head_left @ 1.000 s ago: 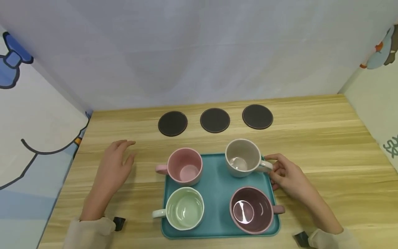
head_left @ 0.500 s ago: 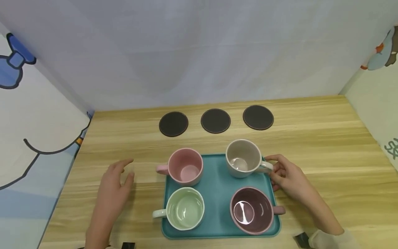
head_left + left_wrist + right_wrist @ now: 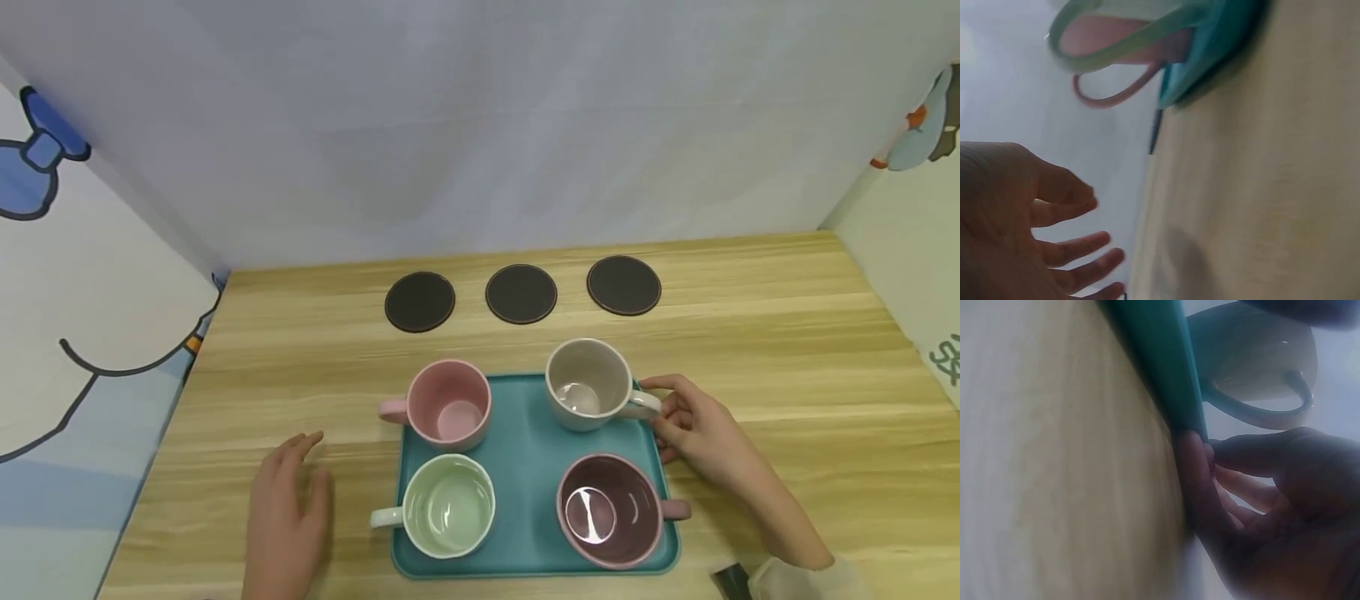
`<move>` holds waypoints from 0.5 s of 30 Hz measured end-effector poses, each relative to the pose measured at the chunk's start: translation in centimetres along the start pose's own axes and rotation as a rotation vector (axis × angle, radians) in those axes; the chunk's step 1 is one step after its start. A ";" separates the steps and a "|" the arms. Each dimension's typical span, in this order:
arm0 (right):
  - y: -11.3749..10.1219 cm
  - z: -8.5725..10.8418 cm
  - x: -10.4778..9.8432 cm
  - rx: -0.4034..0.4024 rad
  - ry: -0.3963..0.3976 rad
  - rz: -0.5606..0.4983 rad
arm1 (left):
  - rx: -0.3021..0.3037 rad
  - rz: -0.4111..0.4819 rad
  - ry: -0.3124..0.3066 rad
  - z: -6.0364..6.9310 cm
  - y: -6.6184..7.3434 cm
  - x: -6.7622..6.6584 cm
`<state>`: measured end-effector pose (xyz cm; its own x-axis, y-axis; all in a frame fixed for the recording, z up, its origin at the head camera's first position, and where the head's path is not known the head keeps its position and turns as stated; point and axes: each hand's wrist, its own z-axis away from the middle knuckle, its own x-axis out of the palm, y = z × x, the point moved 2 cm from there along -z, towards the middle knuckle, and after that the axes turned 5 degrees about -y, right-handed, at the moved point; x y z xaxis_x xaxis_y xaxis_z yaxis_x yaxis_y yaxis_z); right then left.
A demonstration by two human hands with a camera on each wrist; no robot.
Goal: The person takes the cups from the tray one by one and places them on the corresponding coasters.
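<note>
Loaded tray (image 3: 525, 475) gripped on one side only

The right hand (image 3: 701, 429) has its fingers pinched on the tray's right edge, toward the far corner; the left hand (image 3: 285, 508) holds nothing, fingers loosely spread, apart from the left edge. Raising the right side alone would probably tip the load leftward and set the mugs sliding. The grey mug (image 3: 588, 387) looks most exposed to a knock, its handle being just beside the right fingers. The handles of the pink mug (image 3: 450, 406) and green mug (image 3: 448, 508) jut past the left rim, where a careless grip could catch them.

The tray appears flat on the bench (image 3: 787, 333), nearer than three black coasters (image 3: 521, 294). It is teal, rectangular, round-cornered and low-rimmed, with all four mugs upright, the plum mug (image 3: 611, 512) near right.
</note>
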<state>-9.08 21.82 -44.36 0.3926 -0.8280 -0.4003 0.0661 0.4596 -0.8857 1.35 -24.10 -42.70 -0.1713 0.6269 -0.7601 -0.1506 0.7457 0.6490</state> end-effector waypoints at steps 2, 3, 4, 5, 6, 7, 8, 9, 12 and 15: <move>0.0 0.0 0.0 0.003 -0.002 0.004 | 0.044 -0.007 0.094 1.3 -0.4 0.7; 0.0 0.0 0.1 0.006 -0.001 0.006 | 0.065 -0.021 0.143 2.0 -0.6 1.1; 0.0 0.0 0.1 0.008 0.000 0.007 | 0.080 -0.036 0.186 2.6 -0.8 1.4; 0.0 0.0 0.1 0.010 0.000 0.008 | 0.096 -0.053 0.228 3.2 -1.0 1.6; 0.0 0.1 0.1 0.010 0.000 0.007 | 0.095 -0.077 0.261 3.7 -1.2 1.8; 0.0 0.1 0.1 0.011 0.001 0.005 | 0.078 -0.094 0.283 4.2 -1.4 1.9; 0.0 0.1 0.1 0.011 0.002 0.004 | 0.034 -0.120 0.282 4.7 -1.6 2.0; 0.0 0.2 0.1 0.012 0.004 0.002 | -0.018 -0.152 0.272 5.2 -1.9 2.0; 0.1 0.3 0.1 0.014 0.007 -0.004 | -0.149 -0.230 0.213 6.2 -2.7 2.0; 0.2 0.3 0.0 0.015 0.010 -0.005 | -0.286 -0.300 0.122 7.0 -4.0 2.2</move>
<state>-8.77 22.01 -44.41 0.3835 -0.8333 -0.3983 0.0819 0.4602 -0.8840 8.36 -24.14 -47.16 -0.1899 0.3478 -0.9181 -0.4723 0.7875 0.3960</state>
